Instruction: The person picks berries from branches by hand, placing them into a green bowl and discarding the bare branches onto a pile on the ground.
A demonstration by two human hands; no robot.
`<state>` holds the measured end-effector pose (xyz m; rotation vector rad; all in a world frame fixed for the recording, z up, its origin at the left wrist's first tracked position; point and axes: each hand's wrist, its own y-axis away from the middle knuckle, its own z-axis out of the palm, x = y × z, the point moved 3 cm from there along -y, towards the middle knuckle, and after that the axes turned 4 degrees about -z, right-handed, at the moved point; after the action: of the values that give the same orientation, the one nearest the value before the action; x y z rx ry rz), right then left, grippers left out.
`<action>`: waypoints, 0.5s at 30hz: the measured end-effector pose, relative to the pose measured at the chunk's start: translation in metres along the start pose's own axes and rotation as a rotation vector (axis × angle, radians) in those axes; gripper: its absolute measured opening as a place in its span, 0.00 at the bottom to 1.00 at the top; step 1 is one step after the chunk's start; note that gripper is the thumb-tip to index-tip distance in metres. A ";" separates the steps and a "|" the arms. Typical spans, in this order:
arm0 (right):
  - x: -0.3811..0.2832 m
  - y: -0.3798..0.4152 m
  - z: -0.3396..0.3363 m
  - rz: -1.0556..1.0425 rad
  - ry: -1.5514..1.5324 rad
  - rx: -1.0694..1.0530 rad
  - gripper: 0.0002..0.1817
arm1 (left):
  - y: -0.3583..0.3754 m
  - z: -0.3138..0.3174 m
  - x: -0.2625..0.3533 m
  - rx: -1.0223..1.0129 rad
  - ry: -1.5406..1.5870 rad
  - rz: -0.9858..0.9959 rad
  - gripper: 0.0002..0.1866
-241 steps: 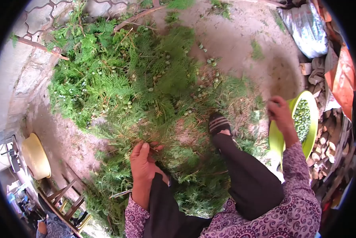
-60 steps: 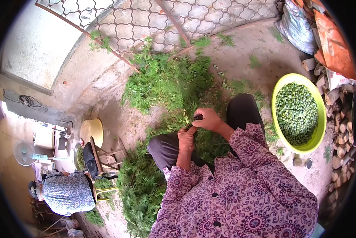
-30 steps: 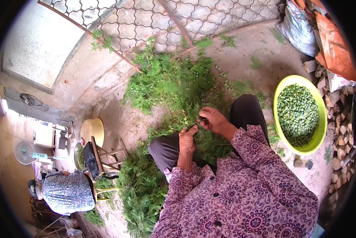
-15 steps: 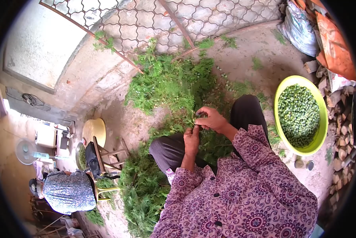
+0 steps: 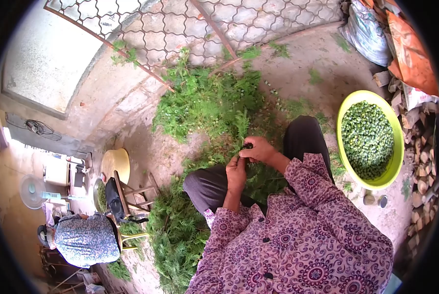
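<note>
My left hand [image 5: 236,173] is closed in a pinch on the lower end of a feathery green sprig [image 5: 241,128] that points away from me. Against it, my right hand [image 5: 260,150] is closed too, fingers curled at the sprig's base around something small and dark that I cannot make out. Beyond my hands lies a loose heap of feathery green stems [image 5: 204,100]. A second green pile [image 5: 177,240] spreads beside my left knee. At my right stands a yellow-green basin [image 5: 344,164] holding many small round green fruits [image 5: 367,139].
Split firewood [image 5: 420,166] is stacked at the far right, below a white sack [image 5: 368,34]. Two small cups [image 5: 383,201] sit near the basin. A metal lattice [image 5: 219,29] leans ahead. On the left are a wooden stool [image 5: 136,191], a fan [image 5: 32,191] and a seated person [image 5: 85,240].
My right hand has shifted slightly down and its fingers have curled closer in. The sprig's tip has swung a little to the right. My left hand has hardly moved.
</note>
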<state>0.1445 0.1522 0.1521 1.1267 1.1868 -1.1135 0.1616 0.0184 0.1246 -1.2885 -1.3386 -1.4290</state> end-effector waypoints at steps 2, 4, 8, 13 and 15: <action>0.001 -0.001 0.000 0.151 -0.200 -0.125 0.11 | -0.001 0.002 0.002 -0.031 0.194 0.034 0.08; 0.004 -0.001 0.001 0.195 -0.343 -0.117 0.09 | 0.000 0.002 0.007 -0.028 0.258 0.021 0.07; 0.003 0.002 0.002 0.266 -0.671 -0.119 0.05 | 0.004 -0.001 0.012 -0.034 0.424 -0.091 0.06; 0.003 0.003 0.001 0.350 -0.769 -0.127 0.05 | 0.003 -0.003 0.009 -0.042 0.457 -0.041 0.04; 0.003 0.003 0.000 0.386 -0.772 -0.145 0.04 | 0.004 -0.001 0.008 -0.046 0.455 -0.035 0.04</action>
<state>0.1480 0.1524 0.1493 0.6639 0.4132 -0.9973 0.1641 0.0179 0.1335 -0.8954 -1.0290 -1.6627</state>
